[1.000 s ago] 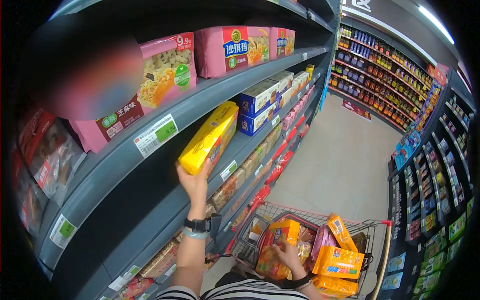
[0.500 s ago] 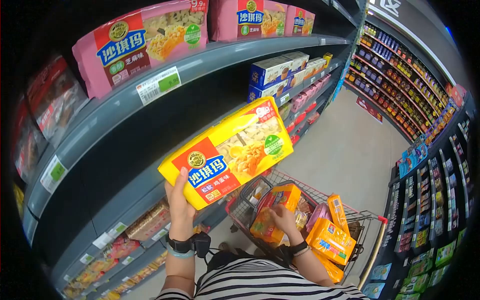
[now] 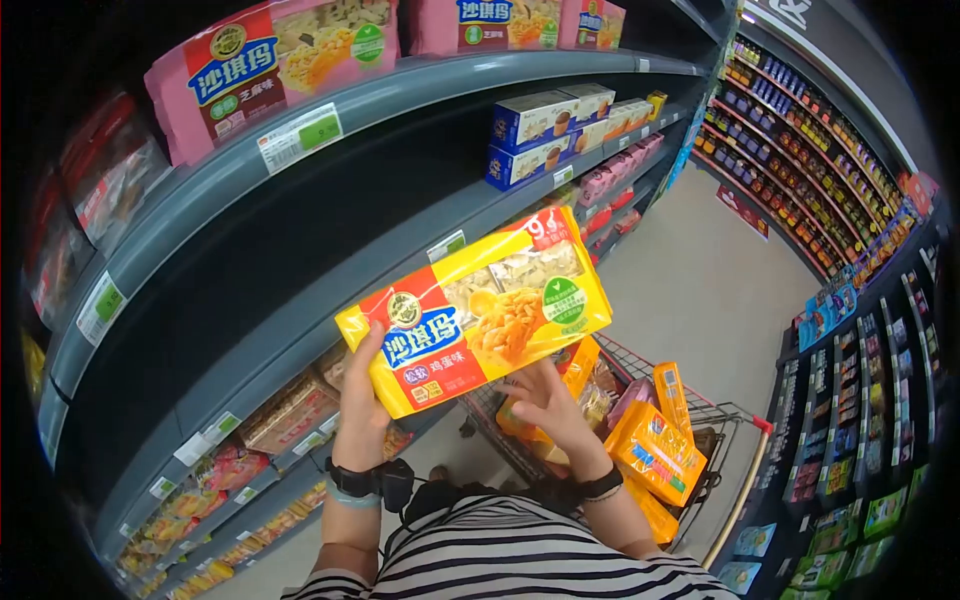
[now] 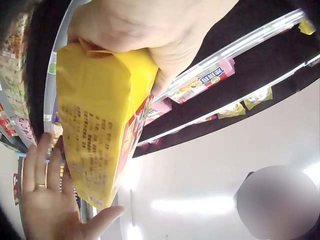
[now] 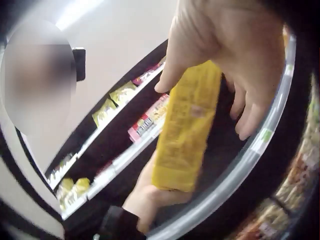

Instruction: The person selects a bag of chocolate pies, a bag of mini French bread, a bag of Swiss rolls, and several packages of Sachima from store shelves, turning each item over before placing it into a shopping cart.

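Observation:
The left hand point(image 3: 362, 390) grips the left end of a yellow and red snack package point(image 3: 480, 310), its thumb on the printed front. In the left wrist view that hand point(image 4: 145, 25) holds one end of the package point(image 4: 100, 115). Near the package's lower right edge is the right hand point(image 3: 555, 410), its fingers spread; in the right wrist view this hand point(image 5: 230, 55) has its thumb and fingers apart on either side of the package point(image 5: 185, 130). Whether it touches the package cannot be told.
Below and right stands a shopping cart point(image 3: 765, 426) with orange packages point(image 3: 655, 452). Shelves on the left hold pink packages point(image 3: 270, 75), blue and white boxes point(image 3: 535, 120) and other snacks. An aisle floor point(image 3: 680, 280) runs ahead between the shelves.
The yellow package has come away from the shelf, turned front side up, and moved right and down in the left hand. The right hand has left the orange package in the cart and risen beside it.

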